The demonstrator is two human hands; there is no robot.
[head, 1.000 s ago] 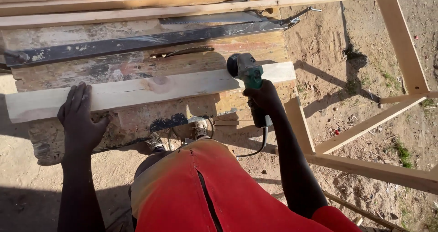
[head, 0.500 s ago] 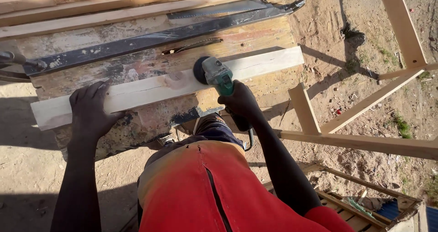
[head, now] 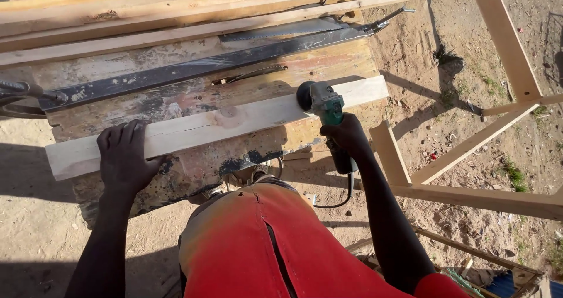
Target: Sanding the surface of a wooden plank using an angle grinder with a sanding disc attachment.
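Two hands work mid-frame: the right hand [head: 346, 135] is wrapped around a green angle grinder [head: 321, 103] on the pale plank [head: 223, 122]; the left hand [head: 124, 157] presses flat, fingers spread, on the plank's left part — a worn workbench [head: 193, 87] beneath, a handsaw [head: 281, 29] above, a timber frame [head: 504, 40] at right.

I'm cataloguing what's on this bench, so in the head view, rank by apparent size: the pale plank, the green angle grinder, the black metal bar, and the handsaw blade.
Largest to smallest:
1. Pale plank
2. Black metal bar, about as long but much narrower
3. Handsaw blade
4. Green angle grinder, partly hidden by the right hand
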